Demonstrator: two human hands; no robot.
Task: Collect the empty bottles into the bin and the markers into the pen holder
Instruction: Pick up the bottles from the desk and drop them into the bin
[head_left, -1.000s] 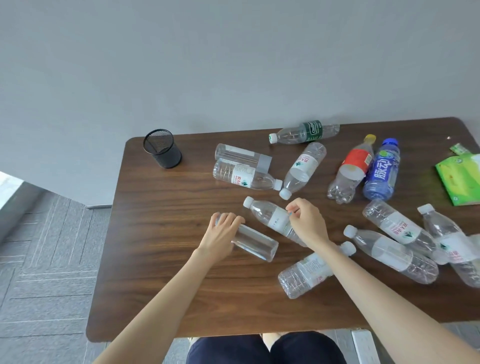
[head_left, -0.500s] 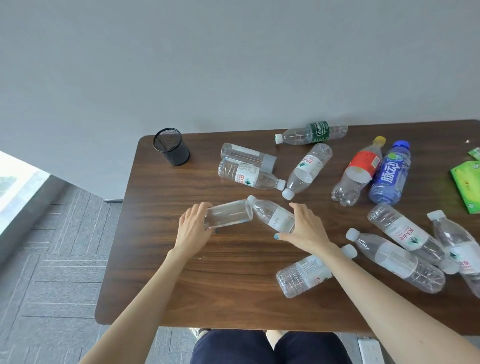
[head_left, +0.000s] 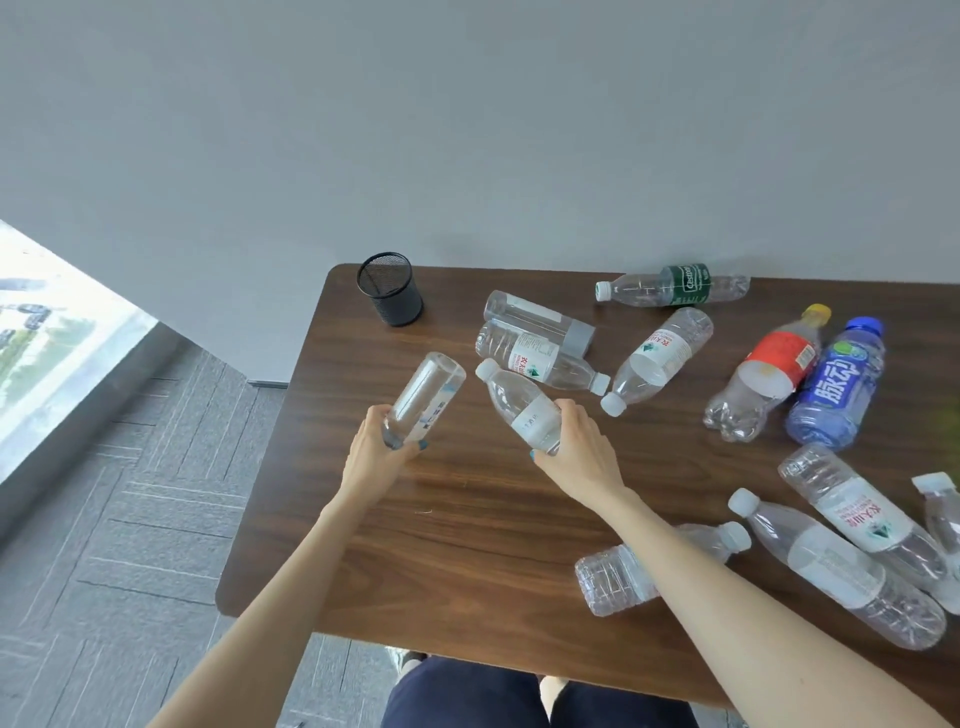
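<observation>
Head view: the brown table fills the lower right of the frame. Loose empty bottles lie on their sides across its right half.

At centre frame the left hand has its fingers curled round the near end of a smooth bottle, which is lifted and tilted towards the upper left. Just right of it, the right hand wraps fingers and thumb round the labelled body of a capped bottle, its white cap pointing to the upper left.

The black mesh pen holder stands at the table's top-left corner. No bin and no markers show.

The step looks like carrying this pair to the bin. Thin plastic dents and slips, so grip firmly but don't crush. The left-hand hold sits near the end, so the bottle could pivot; shift towards the middle. Find the bin before swinging off the table, and keep both forearms above the bottles lying at lower right.
</observation>
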